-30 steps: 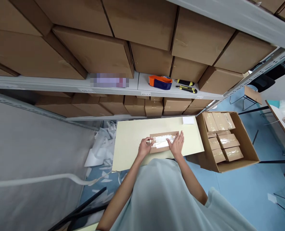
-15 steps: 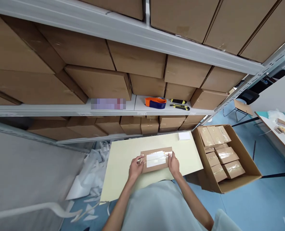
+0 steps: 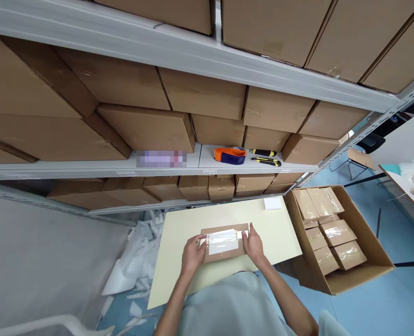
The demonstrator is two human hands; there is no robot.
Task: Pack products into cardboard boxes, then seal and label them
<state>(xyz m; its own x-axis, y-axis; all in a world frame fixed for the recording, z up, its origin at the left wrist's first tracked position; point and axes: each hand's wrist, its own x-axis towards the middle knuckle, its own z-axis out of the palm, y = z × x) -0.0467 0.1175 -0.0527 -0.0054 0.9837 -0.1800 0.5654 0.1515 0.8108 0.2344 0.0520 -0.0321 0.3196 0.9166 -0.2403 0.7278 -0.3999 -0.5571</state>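
Note:
A flat brown cardboard package (image 3: 228, 255) with white paper and glossy clear tape across its top is held over the pale yellow tabletop (image 3: 179, 224). My left hand (image 3: 193, 255) grips its left edge, thumb and fingers closed there. At the right edge, my right hand (image 3: 253, 243) holds it with the thumb on top, by the end of the tape and white paper. The fingers underneath are hidden. A small white stack of paper or cards (image 3: 272, 203) lies at the table's far right corner.
Right of the table stands a large open carton (image 3: 378, 261) holding several taped small boxes (image 3: 337, 233). Ahead, a metal shelf (image 3: 207, 171) bears cardboard boxes, an orange and blue tape dispenser (image 3: 230, 155) and two yellow-black utility knives (image 3: 266, 161). Crumpled white wrapping (image 3: 130, 261) lies at left.
The view has tilted slightly, so the shelf and carton sit lower in the picture. Both hands keep hold of the package; my left hand's fingers have shifted a little along its left edge.

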